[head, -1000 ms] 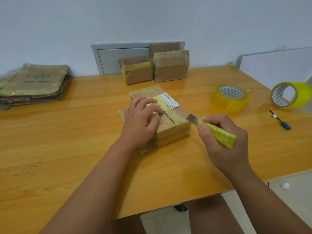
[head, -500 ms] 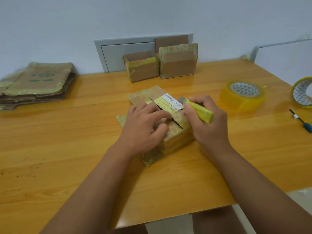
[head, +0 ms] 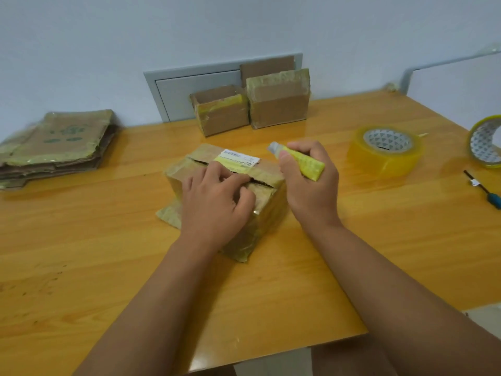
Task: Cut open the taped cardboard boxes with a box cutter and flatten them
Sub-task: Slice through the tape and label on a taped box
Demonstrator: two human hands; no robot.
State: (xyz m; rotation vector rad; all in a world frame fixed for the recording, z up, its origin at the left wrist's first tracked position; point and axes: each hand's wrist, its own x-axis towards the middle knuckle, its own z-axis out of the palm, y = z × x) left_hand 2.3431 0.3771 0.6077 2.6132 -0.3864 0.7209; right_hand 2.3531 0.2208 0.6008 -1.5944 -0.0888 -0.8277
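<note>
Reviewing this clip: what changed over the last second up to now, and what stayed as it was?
The right hand, holding the box cutter, swung in from the right to the top seam of the box, then lifted clear to the box's right. The seam now gapes open under the left hand's fingertips. The left hand stayed on the box; the grip on the cutter is unchanged, and the tape rolls have not moved.

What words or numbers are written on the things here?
White and yellow sticker on the box: has print, too small and blurred to read.
Green marks on the flattened cardboard: blurred, unreadable.
Tag on the small tool: too small.
Nothing else shows writing.
</note>
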